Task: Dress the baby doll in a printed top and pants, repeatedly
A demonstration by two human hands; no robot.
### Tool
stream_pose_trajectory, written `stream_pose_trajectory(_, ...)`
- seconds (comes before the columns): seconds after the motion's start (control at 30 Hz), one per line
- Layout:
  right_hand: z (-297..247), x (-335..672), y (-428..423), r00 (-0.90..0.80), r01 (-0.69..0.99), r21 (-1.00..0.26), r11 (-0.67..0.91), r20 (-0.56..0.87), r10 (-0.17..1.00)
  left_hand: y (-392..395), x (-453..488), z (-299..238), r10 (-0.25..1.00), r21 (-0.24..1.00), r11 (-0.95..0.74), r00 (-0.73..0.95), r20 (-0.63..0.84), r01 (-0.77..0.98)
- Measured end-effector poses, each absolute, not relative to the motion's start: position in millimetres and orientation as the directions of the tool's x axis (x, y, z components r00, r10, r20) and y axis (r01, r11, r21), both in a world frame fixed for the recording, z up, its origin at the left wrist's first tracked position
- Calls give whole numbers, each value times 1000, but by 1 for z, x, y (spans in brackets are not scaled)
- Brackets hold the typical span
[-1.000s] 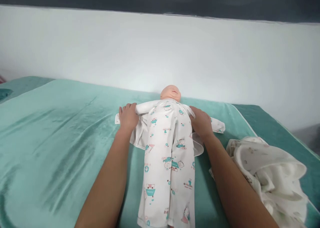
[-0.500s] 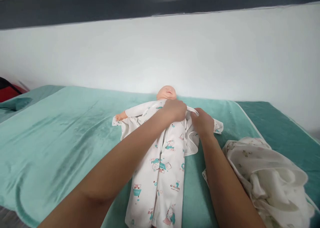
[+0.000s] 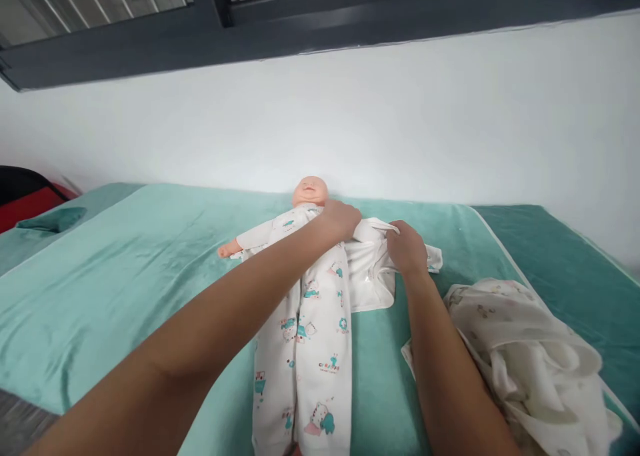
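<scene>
A baby doll (image 3: 310, 191) lies on its back in white printed clothes (image 3: 325, 349), its head toward the wall. Closed at the doll's shoulder on the right side is my left hand (image 3: 343, 219), apparently around its sleeved arm; the fingertips are hidden. My right hand (image 3: 407, 248) pinches the edge of a white baby shirt (image 3: 373, 283) that is spread partly under the doll. The shirt's printed cuff (image 3: 434, 259) sticks out beyond my right hand. On the left, the doll's other arm (image 3: 255, 236) stretches outward in a white sleeve.
A crumpled white printed cloth (image 3: 530, 356) lies beside my right forearm. Green blanket (image 3: 125, 276) covers the bed, which meets a white wall (image 3: 400, 123). A red and black object (image 3: 25, 199) stands at the far left.
The doll has shifted left, and more of the shirt shows on its right. My left hand has moved slightly left with it; my right hand keeps hold of the shirt edge. The view has tilted up.
</scene>
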State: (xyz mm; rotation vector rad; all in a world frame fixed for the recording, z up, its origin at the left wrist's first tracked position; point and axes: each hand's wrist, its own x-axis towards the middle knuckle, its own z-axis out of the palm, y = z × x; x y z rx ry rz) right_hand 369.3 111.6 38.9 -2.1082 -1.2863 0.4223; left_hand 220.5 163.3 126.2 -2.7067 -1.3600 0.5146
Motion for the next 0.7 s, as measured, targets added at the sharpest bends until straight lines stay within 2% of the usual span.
stream_pose_trajectory(0.13,32,378,118,478,508,-840,-189,92,874,164,196,137,820,-275,-573,534,-208,772)
stream_pose_trajectory(0.27,22,387,122,486,105,-994,-35,20,874,161,183,143,825,-321,-564,539,-171,761)
stream_pose_trajectory(0.37,15,391,124,495,-167,-985,40,-49,867,158,179,146,824,-322,-565,542,-167,760)
stream_pose_trajectory(0.7,21,395,132,567,-507,-836,211,-139,812,148,187,138,809,-285,-587,560,-178,757)
